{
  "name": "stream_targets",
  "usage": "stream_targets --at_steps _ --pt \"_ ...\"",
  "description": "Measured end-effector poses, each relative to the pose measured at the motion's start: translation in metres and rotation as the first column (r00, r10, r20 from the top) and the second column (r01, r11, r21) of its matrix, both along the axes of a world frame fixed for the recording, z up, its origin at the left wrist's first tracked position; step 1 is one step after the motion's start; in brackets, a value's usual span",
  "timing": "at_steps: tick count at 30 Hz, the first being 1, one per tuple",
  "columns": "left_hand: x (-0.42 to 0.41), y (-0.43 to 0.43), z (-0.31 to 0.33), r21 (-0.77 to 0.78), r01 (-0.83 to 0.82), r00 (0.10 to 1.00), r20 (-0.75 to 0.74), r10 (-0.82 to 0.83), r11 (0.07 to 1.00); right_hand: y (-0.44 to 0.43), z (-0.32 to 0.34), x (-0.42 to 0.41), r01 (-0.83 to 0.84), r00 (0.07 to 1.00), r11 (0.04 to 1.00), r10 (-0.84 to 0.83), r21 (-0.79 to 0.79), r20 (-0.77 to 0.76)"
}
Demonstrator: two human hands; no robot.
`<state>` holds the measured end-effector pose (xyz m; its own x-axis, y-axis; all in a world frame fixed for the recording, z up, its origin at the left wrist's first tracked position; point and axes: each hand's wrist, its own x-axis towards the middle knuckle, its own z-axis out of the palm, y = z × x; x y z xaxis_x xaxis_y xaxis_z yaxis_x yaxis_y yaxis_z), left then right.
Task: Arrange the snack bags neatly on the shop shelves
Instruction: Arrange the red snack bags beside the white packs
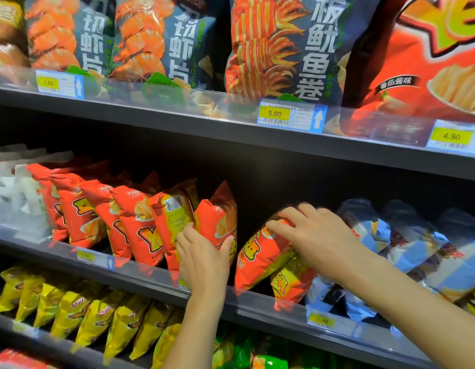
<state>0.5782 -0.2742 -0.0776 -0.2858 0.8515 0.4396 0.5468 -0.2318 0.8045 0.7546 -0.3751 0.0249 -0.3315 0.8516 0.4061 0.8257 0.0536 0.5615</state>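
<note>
A row of small red snack bags (129, 222) stands on edge along the middle shelf (257, 302). My left hand (203, 258) grips the lower part of the rightmost upright red bag (217, 217), thumb on its front and fingers behind it. To the right, after a gap, a red bag (257, 257) leans tilted. My right hand (319, 235) rests over its top with the fingers curled on the upper edge. Below that hand another red and yellow bag (289, 283) leans against the clear front rail.
Blue and white bags (412, 241) fill the middle shelf's right part, white bags (15, 198) its left end. Large dark and red bags (284, 49) stand on the top shelf above price tags (287, 115). Yellow bags (79, 312) line the shelf below.
</note>
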Motion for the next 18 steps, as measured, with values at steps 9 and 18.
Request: stream_targets --at_steps 9,18 --pt "0.001 -0.013 0.004 0.075 -0.063 0.998 0.007 0.063 0.995 -0.011 0.000 0.008 -0.045 0.996 0.990 0.054 0.131 -0.065" --pt "-0.004 -0.065 0.034 0.366 0.526 0.848 -0.291 -0.442 0.768 -0.037 0.010 -0.002 -0.045 0.991 0.977 0.070 0.208 -0.113"
